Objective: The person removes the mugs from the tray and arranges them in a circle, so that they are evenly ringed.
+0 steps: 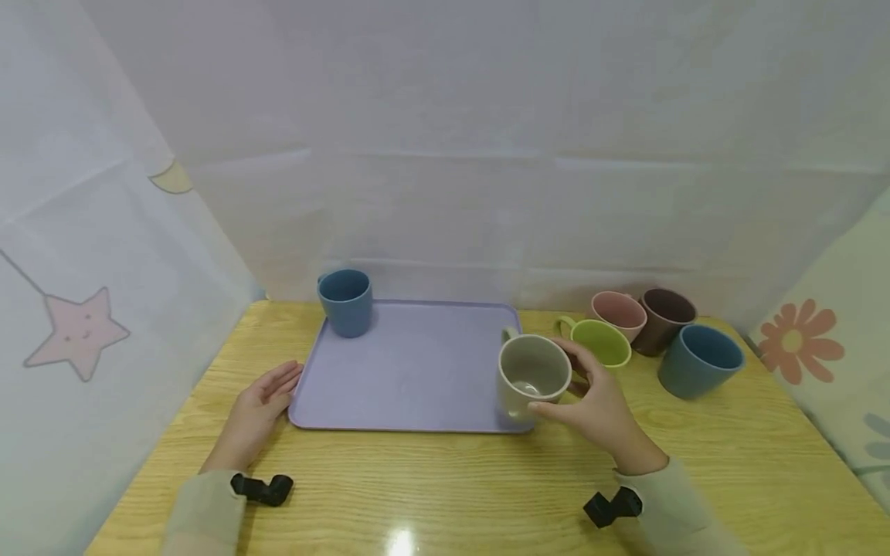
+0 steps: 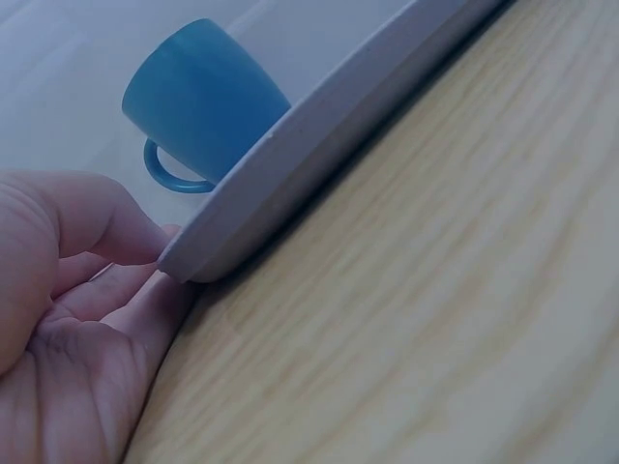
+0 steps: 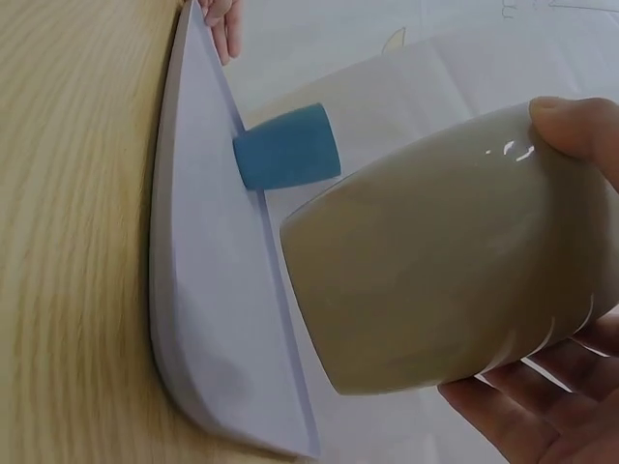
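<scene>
A pale grey-beige mug [image 1: 534, 371] is gripped by my right hand [image 1: 598, 405], thumb on the near side and fingers round its far side. It hangs above the right end of a lilac tray [image 1: 417, 371], its handle pointing back. The right wrist view shows a gap between the mug [image 3: 435, 261] and the tray [image 3: 213, 261]. My left hand [image 1: 257, 409] rests on the table at the tray's left edge, fingers loosely extended and touching the rim [image 2: 242, 213]. At the tray's back-left corner stands a blue mug [image 1: 348, 305], upright.
To the right of the tray, several mugs cluster: a lime-green mug [image 1: 601, 342], a pink mug [image 1: 619, 313], a dark brown mug [image 1: 665, 320] and another blue mug [image 1: 701, 361]. A white cloth [image 1: 431, 208] hangs behind the wooden table [image 1: 417, 486].
</scene>
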Available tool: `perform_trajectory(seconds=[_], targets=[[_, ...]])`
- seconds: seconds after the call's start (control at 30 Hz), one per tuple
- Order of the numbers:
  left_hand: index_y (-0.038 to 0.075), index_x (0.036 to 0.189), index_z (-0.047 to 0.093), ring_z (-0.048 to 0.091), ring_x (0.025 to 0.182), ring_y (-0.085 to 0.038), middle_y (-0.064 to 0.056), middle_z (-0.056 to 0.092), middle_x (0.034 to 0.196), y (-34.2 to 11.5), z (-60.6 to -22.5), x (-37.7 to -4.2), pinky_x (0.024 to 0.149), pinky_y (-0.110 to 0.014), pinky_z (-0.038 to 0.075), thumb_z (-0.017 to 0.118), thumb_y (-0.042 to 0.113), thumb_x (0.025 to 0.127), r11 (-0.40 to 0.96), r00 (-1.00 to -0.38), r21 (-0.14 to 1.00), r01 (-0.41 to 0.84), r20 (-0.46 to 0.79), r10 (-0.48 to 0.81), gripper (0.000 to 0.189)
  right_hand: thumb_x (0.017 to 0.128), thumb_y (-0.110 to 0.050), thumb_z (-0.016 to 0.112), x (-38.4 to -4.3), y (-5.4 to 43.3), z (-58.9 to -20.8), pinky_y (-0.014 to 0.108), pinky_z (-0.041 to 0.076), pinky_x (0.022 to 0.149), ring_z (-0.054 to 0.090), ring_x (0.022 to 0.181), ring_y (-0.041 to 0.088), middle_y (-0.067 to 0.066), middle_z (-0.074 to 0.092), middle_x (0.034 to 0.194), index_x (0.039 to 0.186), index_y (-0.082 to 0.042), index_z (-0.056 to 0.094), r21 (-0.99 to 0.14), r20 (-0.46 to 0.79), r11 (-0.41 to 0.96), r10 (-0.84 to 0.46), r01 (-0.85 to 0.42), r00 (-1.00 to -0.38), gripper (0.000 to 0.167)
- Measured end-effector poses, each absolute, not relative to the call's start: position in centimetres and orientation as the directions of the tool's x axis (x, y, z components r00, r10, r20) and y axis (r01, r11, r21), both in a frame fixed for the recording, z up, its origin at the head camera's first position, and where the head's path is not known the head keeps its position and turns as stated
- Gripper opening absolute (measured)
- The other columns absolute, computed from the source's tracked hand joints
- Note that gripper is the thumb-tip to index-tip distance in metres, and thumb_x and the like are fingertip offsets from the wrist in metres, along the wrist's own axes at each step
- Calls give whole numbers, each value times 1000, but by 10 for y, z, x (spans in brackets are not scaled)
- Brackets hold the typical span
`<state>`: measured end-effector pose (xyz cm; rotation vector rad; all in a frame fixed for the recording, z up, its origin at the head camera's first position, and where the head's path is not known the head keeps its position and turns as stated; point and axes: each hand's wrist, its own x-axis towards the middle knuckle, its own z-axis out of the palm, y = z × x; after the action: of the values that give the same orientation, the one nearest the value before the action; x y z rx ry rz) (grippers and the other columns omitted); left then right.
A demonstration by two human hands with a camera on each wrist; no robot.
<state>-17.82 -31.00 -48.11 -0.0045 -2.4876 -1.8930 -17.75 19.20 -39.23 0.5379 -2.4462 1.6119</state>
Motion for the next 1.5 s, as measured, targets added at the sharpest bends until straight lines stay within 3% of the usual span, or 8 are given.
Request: perform_trajectory(seconds=[0.17, 0.4, 0.6, 0.73, 0.87, 1.07, 1.27, 1.5], targets=[[-5, 157, 26, 41, 143, -16, -26, 35, 158, -309, -485, -178, 101, -7, 40, 42, 2, 107, 243, -1000, 970, 9, 10, -2, 53, 68, -2, 93, -158, 214, -392, 22, 57, 83, 57, 113, 4, 7, 60, 131, 144, -10, 52, -834, 352, 393, -161, -387, -922, 87], [-7, 157, 26, 41, 143, -19, -27, 35, 158, -307, -486, -177, 101, -7, 39, 41, 0, 106, 227, -1000, 974, 10, 11, -3, 53, 67, 2, 92, -132, 238, -398, 19, 57, 79, 57, 111, 2, -8, 60, 127, 143, -8, 52, -834, 342, 416, -129, -364, -931, 86], [-5, 157, 26, 37, 145, -26, -26, 34, 158, -306, -487, -177, 101, -7, 39, 41, 1, 107, 232, -1000, 973, 2, 3, -4, 53, 68, 0, 93, -114, 259, -408, 15, 55, 77, 54, 111, -7, -20, 56, 127, 143, -7, 52, -816, 302, 502, -49, -285, -952, 85], [-5, 158, 26, 38, 145, -24, -26, 34, 159, -308, -488, -177, 101, -7, 39, 41, 3, 108, 240, -1000, 971, 5, 6, -7, 53, 69, 0, 92, -107, 269, -412, 11, 53, 77, 52, 110, -9, -23, 54, 126, 143, -5, 51, -822, 275, 524, 18, -225, -961, 85], [-5, 157, 26, 41, 143, -17, -26, 34, 158, -310, -488, -176, 101, -7, 39, 42, 2, 108, 235, -1000, 972, 11, 15, -14, 53, 72, -1, 91, -103, 277, -415, 8, 51, 77, 50, 110, -10, -23, 52, 127, 144, -5, 49, -828, 243, 533, 66, -171, -968, 84], [-6, 158, 25, 39, 144, -21, -27, 33, 158, -312, -485, -176, 101, -7, 39, 42, 2, 107, 242, -1000, 970, 10, 12, -7, 53, 78, -12, 90, -101, 288, -416, 8, 51, 77, 48, 109, -12, -22, 50, 127, 148, -6, 44, -828, 166, 557, 128, -68, -978, 85], [-6, 157, 25, 39, 144, -22, -27, 33, 158, -312, -484, -178, 101, -8, 39, 41, 0, 107, 245, -1000, 969, 22, 24, -7, 53, 79, -22, 90, -105, 289, -418, 7, 50, 75, 49, 107, -9, -10, 54, 126, 150, -10, 44, -836, 99, 546, 233, 46, -967, 86], [-6, 157, 26, 38, 145, -25, -27, 34, 158, -310, -482, -179, 102, -8, 40, 41, 2, 107, 239, -1000, 971, 21, 23, -6, 53, 76, -21, 92, -113, 289, -422, 5, 49, 75, 49, 106, -5, 3, 54, 129, 146, -6, 46, -849, 108, 523, 309, 73, -945, 85]])
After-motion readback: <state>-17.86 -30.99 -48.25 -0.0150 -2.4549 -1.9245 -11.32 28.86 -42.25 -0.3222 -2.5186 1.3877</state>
